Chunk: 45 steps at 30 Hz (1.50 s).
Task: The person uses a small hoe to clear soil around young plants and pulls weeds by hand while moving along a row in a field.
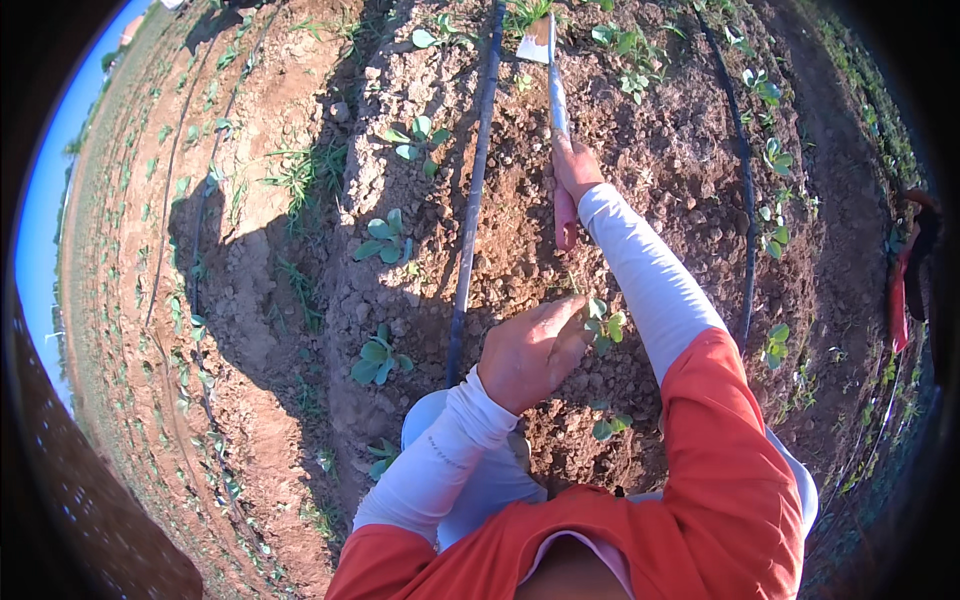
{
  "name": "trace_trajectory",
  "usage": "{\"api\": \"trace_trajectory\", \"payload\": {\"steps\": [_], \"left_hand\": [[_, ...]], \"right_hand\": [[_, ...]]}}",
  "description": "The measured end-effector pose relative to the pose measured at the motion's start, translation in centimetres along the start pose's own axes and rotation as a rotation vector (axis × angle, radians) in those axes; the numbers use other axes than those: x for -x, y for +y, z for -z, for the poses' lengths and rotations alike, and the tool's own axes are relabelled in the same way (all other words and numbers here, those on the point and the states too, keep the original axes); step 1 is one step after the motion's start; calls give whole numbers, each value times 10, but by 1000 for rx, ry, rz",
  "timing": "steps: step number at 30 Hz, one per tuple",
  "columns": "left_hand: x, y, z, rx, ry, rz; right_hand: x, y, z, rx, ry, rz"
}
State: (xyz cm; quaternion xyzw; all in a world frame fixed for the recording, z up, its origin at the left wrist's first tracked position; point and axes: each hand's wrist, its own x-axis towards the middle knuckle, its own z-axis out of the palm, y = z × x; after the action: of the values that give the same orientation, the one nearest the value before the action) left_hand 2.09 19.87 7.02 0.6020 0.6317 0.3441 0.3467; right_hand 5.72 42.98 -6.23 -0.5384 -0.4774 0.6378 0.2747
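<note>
My right hand [576, 166] is closed around the handle of a hand hoe [557, 97], which lies away from me. The hoe's flat metal blade rests by a tuft of grass at the top, and its pink handle end sticks out below my hand. Just left of a small leafy seedling [606, 328], my left hand [534, 352] is low over the soil with thumb and fingers bent together. A thin green stem shows at its fingertips; whether the fingers grip it is not clear. Another seedling [612, 426] grows nearer my body.
A black drip irrigation line [474, 202] runs along the bed left of my hands, and another drip line [742, 165] lies to the right. Broad-leaved seedlings [384, 238] stand left of the nearer line. Grassy weeds [296, 176] grow in the furrow. A red-handled object [898, 300] is at the far right.
</note>
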Motion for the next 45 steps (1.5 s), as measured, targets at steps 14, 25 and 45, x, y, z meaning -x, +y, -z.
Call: {"api": "trace_trajectory", "payload": {"steps": [14,25,45], "left_hand": [[-1,-5,1,64,102,-56],[3,-10,-1,36,12,25],[-9,-3,-11,-17,-55,31]], "right_hand": [[24,24,13,-176,-79,-90],[-4,29,28,645,-8,-61],[103,96,58,250,-53,111]]}}
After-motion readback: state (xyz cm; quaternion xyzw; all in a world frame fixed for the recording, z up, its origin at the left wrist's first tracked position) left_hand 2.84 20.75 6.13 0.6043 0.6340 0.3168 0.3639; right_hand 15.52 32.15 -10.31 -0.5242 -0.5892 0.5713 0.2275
